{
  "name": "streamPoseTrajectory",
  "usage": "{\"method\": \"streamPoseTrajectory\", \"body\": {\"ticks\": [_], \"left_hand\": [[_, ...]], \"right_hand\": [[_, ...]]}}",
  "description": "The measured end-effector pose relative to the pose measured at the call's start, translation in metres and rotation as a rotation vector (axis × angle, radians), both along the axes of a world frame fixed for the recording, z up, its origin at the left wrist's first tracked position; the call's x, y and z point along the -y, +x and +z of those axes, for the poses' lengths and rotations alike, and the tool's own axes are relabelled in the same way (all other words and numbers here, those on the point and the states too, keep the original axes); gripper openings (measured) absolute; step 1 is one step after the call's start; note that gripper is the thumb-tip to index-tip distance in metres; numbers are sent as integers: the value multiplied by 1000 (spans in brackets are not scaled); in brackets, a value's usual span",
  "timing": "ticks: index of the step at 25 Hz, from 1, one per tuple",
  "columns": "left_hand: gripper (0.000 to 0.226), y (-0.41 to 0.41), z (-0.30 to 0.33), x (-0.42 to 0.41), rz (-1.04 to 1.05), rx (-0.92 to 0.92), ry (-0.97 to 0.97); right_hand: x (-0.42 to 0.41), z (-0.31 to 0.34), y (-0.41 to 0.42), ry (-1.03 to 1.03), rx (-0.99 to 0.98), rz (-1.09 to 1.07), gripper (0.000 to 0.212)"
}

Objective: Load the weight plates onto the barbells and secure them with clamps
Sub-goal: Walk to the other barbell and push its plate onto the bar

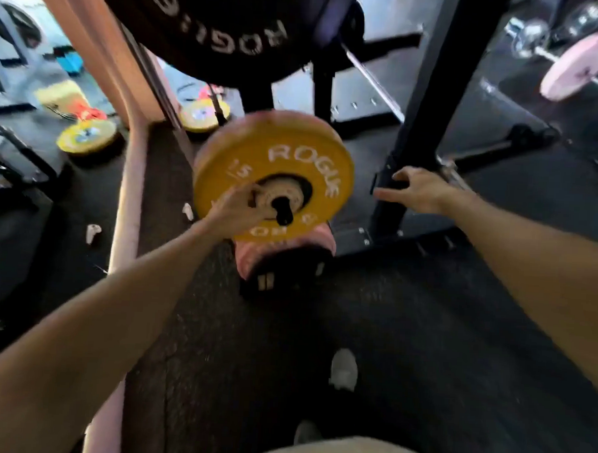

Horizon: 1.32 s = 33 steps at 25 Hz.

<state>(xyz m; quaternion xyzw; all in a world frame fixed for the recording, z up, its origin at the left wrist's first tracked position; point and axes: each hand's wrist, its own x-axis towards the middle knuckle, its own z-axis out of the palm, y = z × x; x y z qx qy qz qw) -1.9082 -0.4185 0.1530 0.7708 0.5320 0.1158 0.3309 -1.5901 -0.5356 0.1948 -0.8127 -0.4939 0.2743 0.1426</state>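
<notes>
A yellow 15 plate (287, 157) marked ROGUE sits on a black peg or sleeve end (284, 210) in the middle of the view, with a pink plate (226, 134) right behind it. My left hand (238, 206) rests on the yellow plate's lower left face by the hub, fingers curled at the centre ring. My right hand (417, 190) hovers to the right of the plate, fingers spread and holding nothing, close to a black rack upright (418, 135). Below the yellow plate stand a pink plate (255, 255) and a black plate (285, 277).
A large black ROGUE plate (210, 27) hangs overhead at the top. Two yellow plates (87, 136) (203, 114) lie on the dark rubber floor at left. A loaded barbell with a pink plate (577, 67) lies at far right. A pink pipe (129, 198) runs down the left side.
</notes>
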Motion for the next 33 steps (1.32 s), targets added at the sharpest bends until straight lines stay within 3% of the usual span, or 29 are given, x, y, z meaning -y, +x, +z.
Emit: {"method": "streamPoseTrajectory", "body": {"ticks": [3,6,9,19,22,26,30,33], "left_hand": [[55,13,-78,74,-223,-88,-188],[59,35,-108,136,-344,-340,-381],[59,69,-135,195,-496,-435,-533],[105,245,-201,395,-950,-834,-578],[93,320,-201,428,-1027,-896,-518],[90,421,-194,457,-993,-816,-479],[82,502,-189,466,-986,-769,-461],[91,563,-197,456,-944,-795,-490]], "right_hand": [[116,-78,-9,-173,-160,-118,78],[210,-133,-13,-305,-277,-246,76],[301,-172,-14,-404,-365,-381,72],[552,-249,0,-554,-613,-733,44],[599,-240,59,-504,-609,-830,44],[648,-235,154,-467,-555,-923,57],[655,-246,233,-449,-591,-927,62],[642,-255,297,-467,-635,-924,72]]}}
